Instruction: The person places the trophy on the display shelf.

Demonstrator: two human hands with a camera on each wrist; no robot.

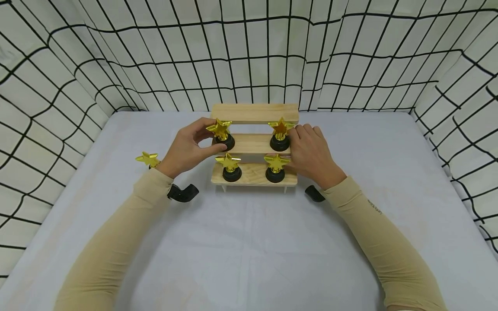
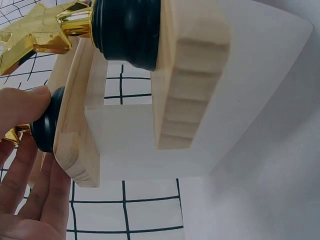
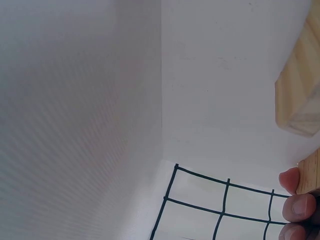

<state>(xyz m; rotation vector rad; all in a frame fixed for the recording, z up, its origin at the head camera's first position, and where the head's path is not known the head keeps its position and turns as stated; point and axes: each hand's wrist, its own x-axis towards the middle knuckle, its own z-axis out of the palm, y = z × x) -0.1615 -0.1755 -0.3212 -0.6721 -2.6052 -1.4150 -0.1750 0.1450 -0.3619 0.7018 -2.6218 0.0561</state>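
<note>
A three-step wooden shelf (image 1: 254, 113) stands mid-table. On its middle step are two gold star trophies with black bases. My left hand (image 1: 213, 137) pinches the left trophy (image 1: 219, 128), thumb on its base; the left wrist view shows that thumb (image 2: 22, 105) against the black base (image 2: 45, 127). My right hand (image 1: 293, 136) curls against the right trophy (image 1: 281, 127) at the shelf's right end. Its fingertips (image 3: 299, 206) lie by the wooden edge (image 3: 300, 100), with the trophy mostly hidden. Two more trophies (image 1: 228, 163) (image 1: 276, 163) stand on the bottom step.
Another star trophy (image 1: 148, 159) sits on the grey tabletop (image 1: 249, 242) left of my left wrist. The shelf's top step holds nothing. White cloth walls with a black grid (image 1: 249, 56) close in the table at the back and both sides.
</note>
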